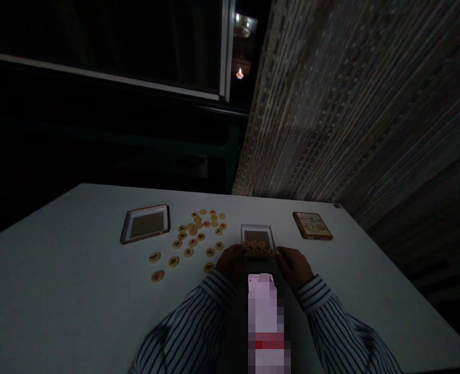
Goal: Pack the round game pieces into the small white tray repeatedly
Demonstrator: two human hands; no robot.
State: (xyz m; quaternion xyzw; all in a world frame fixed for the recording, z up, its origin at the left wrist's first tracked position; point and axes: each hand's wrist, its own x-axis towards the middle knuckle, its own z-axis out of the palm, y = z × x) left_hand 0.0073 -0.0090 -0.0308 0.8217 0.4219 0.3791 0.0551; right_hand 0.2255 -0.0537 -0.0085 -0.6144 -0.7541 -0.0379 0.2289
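- The left hand was at the near left corner of the tray, holding it with the fingers drawn in narrow (dark there, so the fingertips were hard to make out).
- The right hand held the near right corner, its fingers also narrow against the edge.
- The tray was on the white counter, between the two hands, with round pieces gathered along its near side; three with red marks showed in the upper row, and more made a row below.
- Loose discs were spread to the left of the tray, some marked in red, some in black, and a few overlapping.
- An open box sat beyond them to the left, tilted slightly in the view.
- A flat case with a printed top was to the right, well apart from the tray.
- A phone with a lit screen, mostly blocked out by pixels, showed between the striped sleeves.
- A strand curtain hung behind the counter.
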